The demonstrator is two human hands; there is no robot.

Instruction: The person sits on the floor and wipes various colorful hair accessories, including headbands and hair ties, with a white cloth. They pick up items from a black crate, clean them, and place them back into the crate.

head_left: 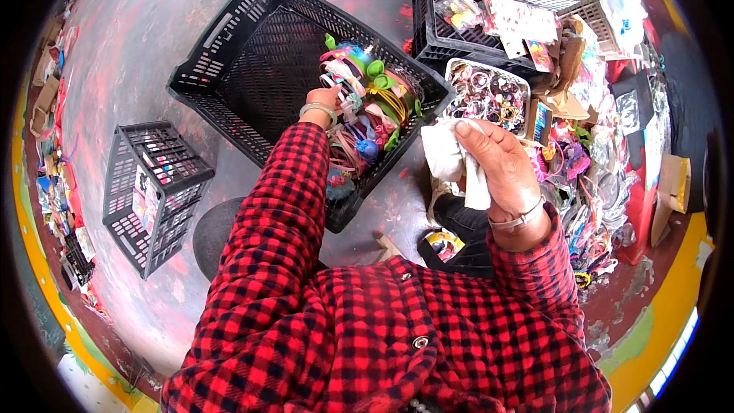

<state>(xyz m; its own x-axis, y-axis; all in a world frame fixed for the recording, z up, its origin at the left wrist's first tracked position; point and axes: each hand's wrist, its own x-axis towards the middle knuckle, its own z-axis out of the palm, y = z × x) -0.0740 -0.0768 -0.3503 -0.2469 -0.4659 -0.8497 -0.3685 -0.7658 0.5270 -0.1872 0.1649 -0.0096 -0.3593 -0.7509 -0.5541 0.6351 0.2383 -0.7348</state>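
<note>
My left hand [324, 99], a pale bangle at its wrist, reaches into a large black plastic crate [252, 11]. Its fingers are closed at the near side of a pile of colourful headbands [382, 107], seemingly on one of them, though the fingertips are partly hidden. The pile has green, blue, pink and yellow pieces and fills the crate's right side. To the right of the crate, my right hand [505, 164] is raised and pinches a crumpled white cloth or tissue [451, 154] between thumb and fingers.
A small black crate [157, 183] stands at the left by a dark round seat [218, 233]. Stacked crates [436, 38] with packets rise at the back right. Beside them are a white basket [489, 92] of hair ties and heaped accessories [596, 191] along the wall.
</note>
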